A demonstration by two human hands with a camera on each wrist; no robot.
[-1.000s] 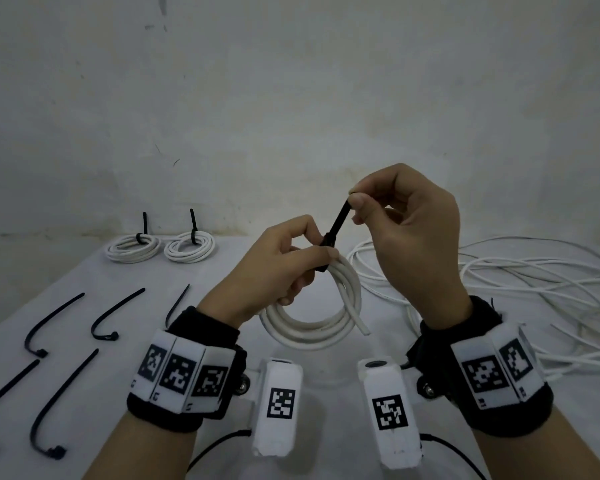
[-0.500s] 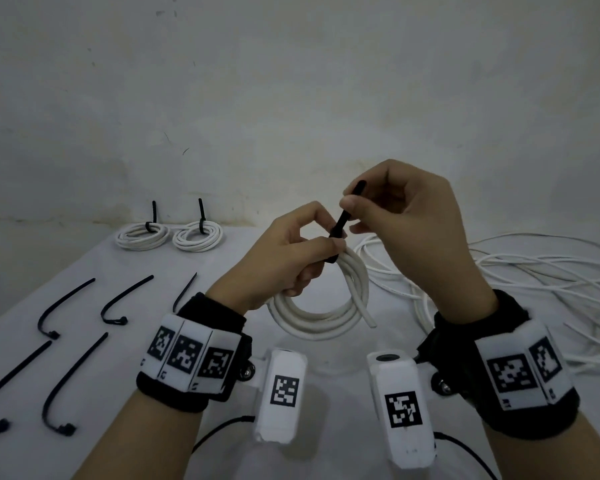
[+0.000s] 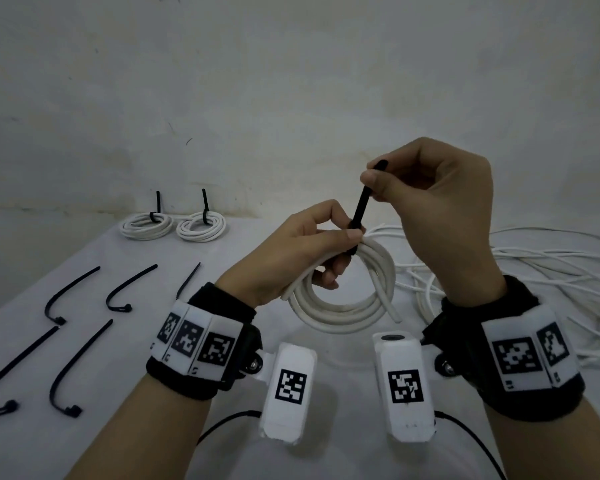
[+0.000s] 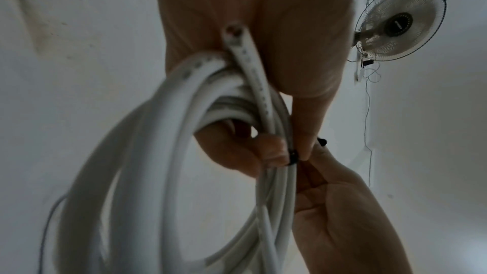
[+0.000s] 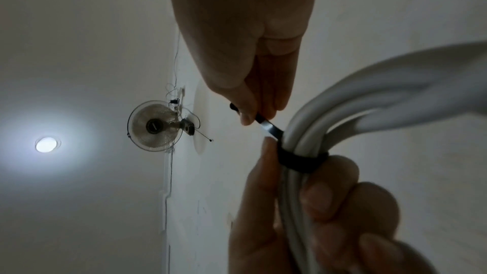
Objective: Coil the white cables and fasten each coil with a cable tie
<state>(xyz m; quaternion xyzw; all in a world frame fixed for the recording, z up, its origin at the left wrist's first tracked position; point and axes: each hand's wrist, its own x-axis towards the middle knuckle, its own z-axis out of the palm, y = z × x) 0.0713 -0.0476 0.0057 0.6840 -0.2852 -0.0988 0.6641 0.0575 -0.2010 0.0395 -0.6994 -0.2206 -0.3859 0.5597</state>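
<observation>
Coil in hand: white cable coil is held up above the surface, near the middle, with one cut end hanging free at its right side.
Left hand: left hand is clenched round the coil's top strands, thumb and forefinger pressing right at the cable tie's band, which already wraps the bundle.
Right hand: right hand pinches the cable tie's tail between thumb and forefinger, the tail running up and right from the coil.
Step in hand: cinching the tie, by my reading.
Doing it well: pull the tail straight along its own line while the left hand braces the strands beside the head; keep all loops inside the band so none slips out; stop once the bundle is snug.
Finished coils: two tied coils lie side by side at the far left of the surface, each tie tail standing up.
Spare ties: loose black ties lie at the near left.
Loose cable: uncoiled white cable sprawls at the right, reaching past the frame edge.
Hard to tell: the tie's locking head is hidden behind the left thumb, so how tight the band sits cannot be judged; the left wrist view is blurred on the near loops.
</observation>
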